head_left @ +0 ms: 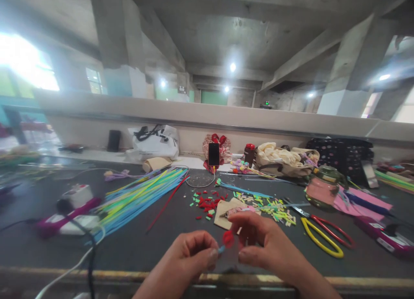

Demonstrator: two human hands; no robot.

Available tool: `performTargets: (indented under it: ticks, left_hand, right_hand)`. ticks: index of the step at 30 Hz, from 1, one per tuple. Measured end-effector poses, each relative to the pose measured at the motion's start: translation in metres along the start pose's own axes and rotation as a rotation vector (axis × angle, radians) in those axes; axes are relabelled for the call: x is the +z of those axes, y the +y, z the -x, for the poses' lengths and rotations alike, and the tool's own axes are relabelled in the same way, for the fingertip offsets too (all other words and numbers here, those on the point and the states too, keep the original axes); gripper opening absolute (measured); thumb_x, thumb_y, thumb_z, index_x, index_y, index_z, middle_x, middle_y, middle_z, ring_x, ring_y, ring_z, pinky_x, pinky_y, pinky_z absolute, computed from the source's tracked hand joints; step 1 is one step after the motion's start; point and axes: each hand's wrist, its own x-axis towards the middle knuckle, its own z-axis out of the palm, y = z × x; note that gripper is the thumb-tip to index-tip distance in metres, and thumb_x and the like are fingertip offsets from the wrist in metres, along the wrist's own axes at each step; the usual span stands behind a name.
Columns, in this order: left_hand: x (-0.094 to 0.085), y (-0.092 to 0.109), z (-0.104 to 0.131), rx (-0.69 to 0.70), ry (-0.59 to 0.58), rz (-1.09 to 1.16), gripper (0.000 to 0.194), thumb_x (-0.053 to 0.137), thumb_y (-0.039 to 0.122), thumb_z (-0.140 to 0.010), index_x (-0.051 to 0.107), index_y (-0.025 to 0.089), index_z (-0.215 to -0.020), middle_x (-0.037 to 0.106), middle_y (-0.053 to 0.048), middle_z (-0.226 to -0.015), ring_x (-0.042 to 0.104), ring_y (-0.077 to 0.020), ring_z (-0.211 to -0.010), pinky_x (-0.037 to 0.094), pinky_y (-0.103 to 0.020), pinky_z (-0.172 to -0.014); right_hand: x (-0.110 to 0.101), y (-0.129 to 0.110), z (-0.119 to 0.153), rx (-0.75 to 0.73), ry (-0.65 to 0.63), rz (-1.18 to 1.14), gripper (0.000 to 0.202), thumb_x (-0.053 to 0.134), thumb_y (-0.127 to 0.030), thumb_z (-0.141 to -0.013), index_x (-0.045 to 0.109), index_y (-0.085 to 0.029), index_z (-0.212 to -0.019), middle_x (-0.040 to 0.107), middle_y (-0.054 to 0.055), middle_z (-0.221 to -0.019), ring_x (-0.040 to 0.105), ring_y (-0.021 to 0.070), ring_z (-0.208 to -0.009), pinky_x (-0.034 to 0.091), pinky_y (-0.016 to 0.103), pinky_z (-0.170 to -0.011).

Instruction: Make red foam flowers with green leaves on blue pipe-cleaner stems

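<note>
My left hand (190, 258) is closed, thumb against forefinger, on a short light-blue stem (221, 250) that looks like pipe cleaner. A small fuzzy red coil (228, 238) sits at the stem's upper end. Just right of the coil, my right hand (263, 243) has its fingers curved and thumb apart, with nothing seen between them. Behind the hands lie short red pieces (208, 202) and yellow-green pieces (278, 210). A beige cloth (223, 219) is partly hidden by my right hand.
Long blue and yellow pipe cleaners (145, 197) lie at left, near power strips (79, 221). Scissors (318, 232) with red and yellow handles lie at right, before a glass jar (323, 189). A phone (214, 154) stands at the back on a cable.
</note>
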Motion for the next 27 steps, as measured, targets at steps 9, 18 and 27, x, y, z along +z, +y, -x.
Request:
performTargets:
  ticks: [9, 18, 27]
  left_hand:
    - [0.005, -0.004, 0.001, -0.057, -0.037, 0.117, 0.030, 0.070, 0.043, -0.053, 0.057, 0.016, -0.055, 0.046, 0.008, -0.039, 0.027, -0.0041, -0.035, 0.015, -0.019, -0.038]
    - [0.006, -0.005, 0.001, -0.063, -0.047, 0.132, 0.031, 0.071, 0.043, -0.053, 0.057, 0.015, -0.055, 0.050, 0.007, -0.040, 0.024, -0.0025, -0.031, 0.013, -0.020, -0.036]
    - [0.007, -0.005, 0.002, -0.053, -0.024, 0.156, 0.029, 0.072, 0.041, -0.053, 0.060, 0.015, -0.056, 0.052, 0.006, -0.040, 0.025, -0.0026, -0.031, 0.012, -0.019, -0.034]
  right_hand:
    - [0.014, -0.005, 0.000, -0.144, -0.060, 0.008, 0.025, 0.068, -0.022, -0.065, 0.061, -0.017, -0.088, 0.057, -0.001, -0.075, 0.050, 0.0099, -0.064, 0.040, 0.021, -0.058]
    - [0.016, -0.004, -0.002, -0.183, -0.021, 0.110, 0.018, 0.068, -0.027, -0.067, 0.064, -0.016, -0.081, 0.057, -0.001, -0.072, 0.049, 0.0092, -0.061, 0.040, 0.020, -0.055]
    - [0.018, -0.003, -0.001, -0.184, -0.032, 0.191, 0.012, 0.066, -0.025, -0.068, 0.065, -0.016, -0.077, 0.057, -0.001, -0.071, 0.048, 0.0085, -0.058, 0.040, 0.019, -0.054]
